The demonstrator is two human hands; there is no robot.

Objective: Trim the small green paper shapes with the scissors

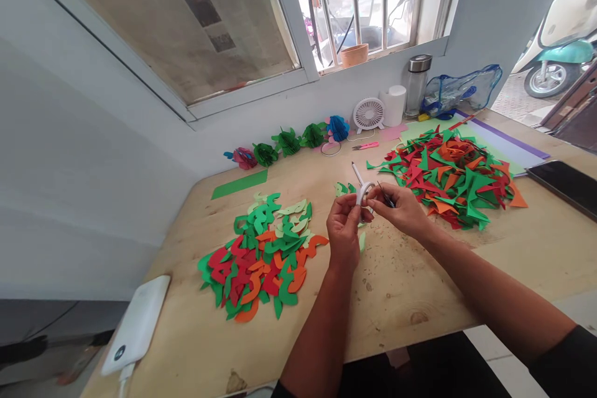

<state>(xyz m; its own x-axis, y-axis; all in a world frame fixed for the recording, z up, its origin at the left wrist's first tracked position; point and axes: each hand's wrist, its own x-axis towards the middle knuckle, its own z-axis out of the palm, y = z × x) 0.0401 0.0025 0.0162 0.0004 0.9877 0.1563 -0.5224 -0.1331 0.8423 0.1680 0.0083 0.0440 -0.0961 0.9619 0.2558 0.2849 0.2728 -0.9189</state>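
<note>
My left hand (344, 227) is closed, pinching a white ring-shaped roll (365, 190) that looks like tape. The fingertips of my right hand (405, 208) meet the roll's right side. In that same hand sits a dark, thin-pointed tool (388, 199), perhaps small scissors; most of it is hidden by the fingers. A white pen (357, 171) lies just behind the roll. Some pale and dark green paper pieces (344, 189) lie around my hands. To the left spreads a pile of curved paper cutouts (268, 255) in green, red, orange and pale green.
Paper scraps (459, 177) are heaped at right, near a phone (566, 185). Along the wall stand folded paper figures (286, 142), a small fan (369, 114), a glass bottle (416, 90) and a clear pouch (461, 92). A pink-handled snipper (366, 145) lies behind; a power bank (140, 320) is front left.
</note>
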